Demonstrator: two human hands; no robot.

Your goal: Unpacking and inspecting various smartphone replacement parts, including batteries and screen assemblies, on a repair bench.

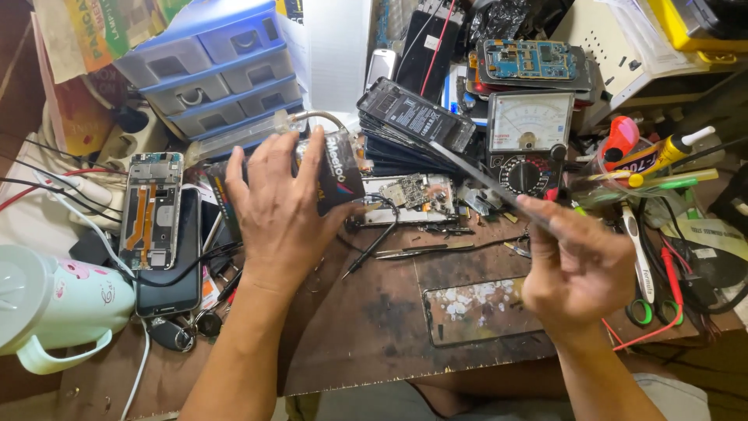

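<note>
Workbench (374,327) first: worn brown top, crowded along its far edge with phone parts, a stack of dark phone panels (417,117), an analogue meter (530,140) and a blue set of small drawers (218,66). I see a pale plastic jug (47,304) at the near left and an opened phone frame (152,210) beside it.

My left hand (276,210) lies palm down, fingers spread, over a dark packaged block with a label (339,175), touching and steadying it at the left-middle of the bench. My right hand (576,265) is closed, thumb and fingertips pinching the near end of a long thin metal strip (475,175), which slants up and left toward the panels; it is blurred. A bare circuit board (413,191) lies just right of the block, and a cracked glass panel (475,308) lies flat near the front edge, under my right wrist.

I judge this as the tool-in-hand stage, with the block held ready. Whatever I do next with the strip calls for a steady left hand and a careful, shallow angle, as loose parts lie close.
</note>
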